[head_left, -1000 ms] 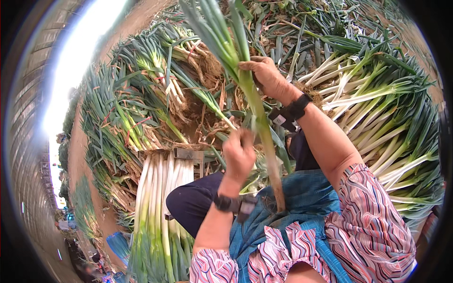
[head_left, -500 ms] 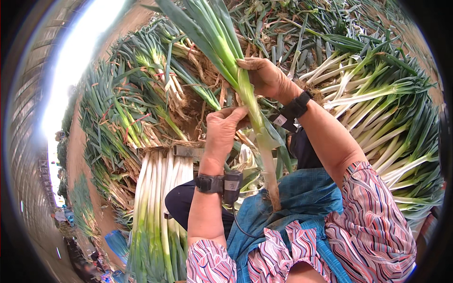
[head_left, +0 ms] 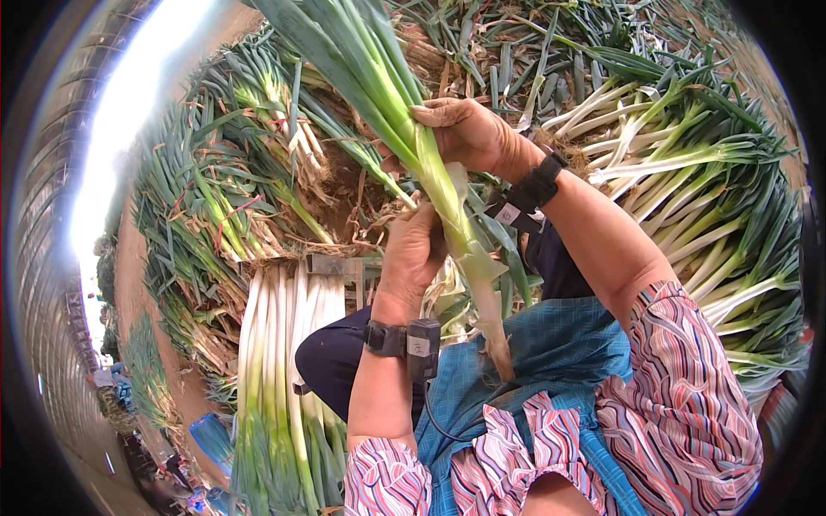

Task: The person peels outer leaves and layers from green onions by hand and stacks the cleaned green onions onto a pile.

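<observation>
A big green onion [head_left: 443, 193] slants across the middle, leaves up at the far left and rooted white end down against my blue apron [head_left: 559, 344]. My right hand [head_left: 473, 133] is closed round its upper stalk, thumb in front and fingers passing behind. Just below, beside the stalk's left edge, is my left hand [head_left: 413, 258], closed with its thumb up; its curled fingers are partly hidden and what they pinch cannot be made out. A loose, thin outer skin stands off the stalk around its middle.
Clean white-stalked green onions [head_left: 280, 344] lie side by side in a rack at left. Untrimmed bundles [head_left: 232, 198] with dry leaves and roots are heaped beyond them. A long pile of green onions [head_left: 688, 215] curves along the right. Leaf scraps [head_left: 508, 77] cover the ground ahead.
My left hand has slipped down and slightly right along the stalk, turning its thumb upward. The green onion's upper part and my right hand have shifted a little left.
</observation>
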Motion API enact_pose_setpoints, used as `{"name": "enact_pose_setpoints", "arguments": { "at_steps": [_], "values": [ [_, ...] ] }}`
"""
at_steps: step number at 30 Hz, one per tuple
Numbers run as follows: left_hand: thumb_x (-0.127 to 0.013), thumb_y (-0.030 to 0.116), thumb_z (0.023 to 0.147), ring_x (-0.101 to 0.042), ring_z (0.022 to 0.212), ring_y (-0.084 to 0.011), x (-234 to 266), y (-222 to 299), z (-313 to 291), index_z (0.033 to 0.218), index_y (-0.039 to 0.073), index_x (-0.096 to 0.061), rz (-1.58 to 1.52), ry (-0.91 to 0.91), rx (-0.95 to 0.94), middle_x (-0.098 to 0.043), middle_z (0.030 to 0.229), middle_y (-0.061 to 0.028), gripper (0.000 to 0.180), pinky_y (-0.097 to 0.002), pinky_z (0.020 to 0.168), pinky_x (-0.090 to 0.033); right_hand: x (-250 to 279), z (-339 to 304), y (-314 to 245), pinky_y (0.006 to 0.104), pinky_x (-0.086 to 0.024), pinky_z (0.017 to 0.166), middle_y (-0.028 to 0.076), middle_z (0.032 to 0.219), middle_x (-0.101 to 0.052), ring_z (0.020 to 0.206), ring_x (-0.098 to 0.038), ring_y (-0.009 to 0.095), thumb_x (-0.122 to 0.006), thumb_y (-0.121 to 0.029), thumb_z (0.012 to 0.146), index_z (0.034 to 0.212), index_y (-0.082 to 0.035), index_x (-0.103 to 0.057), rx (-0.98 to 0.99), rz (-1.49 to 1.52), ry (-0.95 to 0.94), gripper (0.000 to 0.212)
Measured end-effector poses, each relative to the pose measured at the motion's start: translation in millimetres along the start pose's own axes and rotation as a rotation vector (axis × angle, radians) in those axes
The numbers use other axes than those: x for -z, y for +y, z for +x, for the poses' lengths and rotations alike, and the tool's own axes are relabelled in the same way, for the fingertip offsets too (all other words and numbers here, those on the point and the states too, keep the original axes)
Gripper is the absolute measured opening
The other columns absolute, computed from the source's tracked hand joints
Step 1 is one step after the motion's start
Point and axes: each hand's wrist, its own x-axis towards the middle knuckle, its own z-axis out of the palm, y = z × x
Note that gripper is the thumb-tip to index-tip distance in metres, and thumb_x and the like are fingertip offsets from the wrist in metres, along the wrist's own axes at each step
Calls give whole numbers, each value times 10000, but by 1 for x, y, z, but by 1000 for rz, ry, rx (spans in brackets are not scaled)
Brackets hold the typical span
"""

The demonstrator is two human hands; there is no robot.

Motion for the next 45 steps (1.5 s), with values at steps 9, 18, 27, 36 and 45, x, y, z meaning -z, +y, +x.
{"name": "enact_pose_setpoints", "arguments": {
  "at_steps": [9,18,27,36,45],
  "values": [
    [-638,177,895,-644,821,-259,39,-22,7,1090,12,-614,-254,-278,679,-636,973,-192,256,-354,722,-558,-25,-2,23,457,-474,981,206,1206,-579,1092,-599,328,-513,-209,984,1303,88,-460,-91,-79,43,439],
    [-637,186,935,-543,614,-88,110,-90,-62,1074,40,-646,1060,202,23,-618,725,32,202,-243,597,-461,-16,13,8,357,-559,806,110,1061,-595,900,-644,229,-586,-260,965,1227,32,-519,191,-367,362,399],
    [-711,34,823,-614,763,-312,-3,7,-15,1002,16,-589,1220,29,-936,-617,895,-151,218,-353,657,-488,-21,14,28,329,-530,596,63,909,-592,721,-616,188,-607,-287,955,1140,-43,-584,215,-327,602,308],
    [-646,20,817,-638,742,-380,53,-48,-109,859,-7,-609,1342,-221,-287,-640,777,-203,62,-384,658,-503,22,-5,-42,345,-523,652,174,1001,-590,727,-574,208,-391,-336,1038,1240,0,-435,318,-256,648,394],
    [-700,161,831,-651,744,-124,18,31,-42,984,15,-722,1302,-234,27,-715,825,-76,213,-302,686,-514,7,-17,-34,341,-482,650,161,1003,-626,728,-561,209,-246,-410,1045,1255,-37,-478,317,-39,384,487]
  ]
}}
